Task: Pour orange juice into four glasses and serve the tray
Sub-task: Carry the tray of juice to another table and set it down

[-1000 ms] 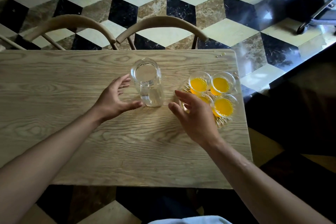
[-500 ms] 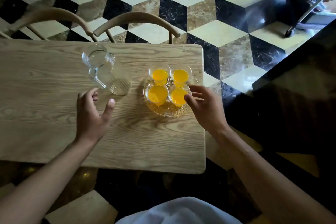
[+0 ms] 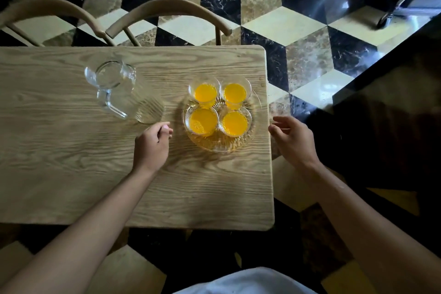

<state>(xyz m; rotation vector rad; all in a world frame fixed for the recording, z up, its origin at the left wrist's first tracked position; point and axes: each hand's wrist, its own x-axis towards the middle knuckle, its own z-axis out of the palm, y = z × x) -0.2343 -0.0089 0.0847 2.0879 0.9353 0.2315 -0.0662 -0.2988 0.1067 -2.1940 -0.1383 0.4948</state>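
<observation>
Over at the right end of the wooden table (image 3: 71,162) sits the round cut-glass tray (image 3: 254,112) with four glasses of orange juice (image 3: 205,92) packed tight together on it, all filled, so the pouring looks done and only the serving is left. Neither hand has hold of anything: the left hand (image 3: 150,145) hovers just beside the tray's left rim with fingers loosely curled, and the right hand (image 3: 293,139) hangs past the table edge on the tray's right, fingers relaxed and spread.

My guess is that tray is going to be heavy-ish, slick and properly fragile, and the full glasses will slosh with any tilt. I'd take it by the rim on two opposite sides, thumbs on top, and lift it dead level.

The empty glass pitcher (image 3: 119,90) stands near the left hand, close enough to clip with an elbow. Two wooden chairs (image 3: 167,11) are tucked in on the far side.
</observation>
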